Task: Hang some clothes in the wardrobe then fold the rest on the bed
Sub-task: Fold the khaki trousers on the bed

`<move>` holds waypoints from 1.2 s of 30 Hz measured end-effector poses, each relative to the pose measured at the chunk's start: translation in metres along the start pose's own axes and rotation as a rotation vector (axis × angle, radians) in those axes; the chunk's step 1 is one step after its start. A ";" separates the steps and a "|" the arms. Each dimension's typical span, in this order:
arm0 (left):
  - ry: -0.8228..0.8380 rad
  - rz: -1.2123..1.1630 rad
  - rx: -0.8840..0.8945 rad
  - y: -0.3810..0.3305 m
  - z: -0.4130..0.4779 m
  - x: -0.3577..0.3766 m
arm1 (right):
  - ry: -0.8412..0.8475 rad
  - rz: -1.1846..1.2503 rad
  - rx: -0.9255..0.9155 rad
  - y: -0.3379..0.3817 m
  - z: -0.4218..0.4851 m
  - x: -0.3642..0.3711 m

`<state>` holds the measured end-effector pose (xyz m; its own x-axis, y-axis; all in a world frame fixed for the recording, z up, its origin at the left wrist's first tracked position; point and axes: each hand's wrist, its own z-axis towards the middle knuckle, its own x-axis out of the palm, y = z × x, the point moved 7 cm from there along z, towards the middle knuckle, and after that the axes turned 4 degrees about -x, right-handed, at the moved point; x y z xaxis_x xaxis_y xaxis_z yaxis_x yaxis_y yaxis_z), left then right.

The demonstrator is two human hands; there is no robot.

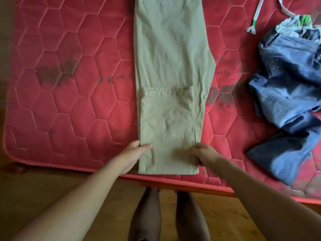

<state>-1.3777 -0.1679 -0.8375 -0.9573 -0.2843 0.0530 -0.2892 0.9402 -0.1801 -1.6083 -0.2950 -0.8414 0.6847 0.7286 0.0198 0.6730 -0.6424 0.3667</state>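
Observation:
Beige trousers (171, 58) lie lengthwise down the middle of the red quilted mattress (73, 105), legs together. The hem end is folded back over the legs, and the fold sits at the near mattress edge. My left hand (133, 153) grips the folded end's left side, thumb on top of the cloth and fingers under it. My right hand (205, 153) grips its right side, thumb on top as well. A crumpled pair of blue jeans (284, 105) lies in a heap on the mattress to the right.
A white and green cord (257, 14) lies at the far right of the mattress, beside a plastic bag (295, 23) on top of the jeans. My legs (166, 214) stand on the wooden floor (43, 185) against the near mattress edge.

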 end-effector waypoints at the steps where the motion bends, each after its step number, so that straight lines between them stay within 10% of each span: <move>1: -0.021 -0.064 0.068 -0.015 0.002 -0.001 | -0.039 0.019 -0.024 0.008 0.006 -0.003; 15: -0.105 -0.186 0.511 -0.278 -0.062 -0.055 | -0.098 0.146 -0.469 0.262 -0.002 -0.078; 20: -0.125 -0.008 0.159 -0.207 0.000 -0.050 | -0.139 -0.114 -0.225 0.186 0.043 -0.065; 36: -0.183 0.230 0.011 0.004 -0.018 -0.003 | -0.035 -0.129 0.037 -0.014 -0.001 0.000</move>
<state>-1.3762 -0.1597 -0.8209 -0.9813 -0.0937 -0.1681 -0.0635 0.9821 -0.1772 -1.6183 -0.2856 -0.8453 0.6007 0.7974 -0.0575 0.7654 -0.5528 0.3296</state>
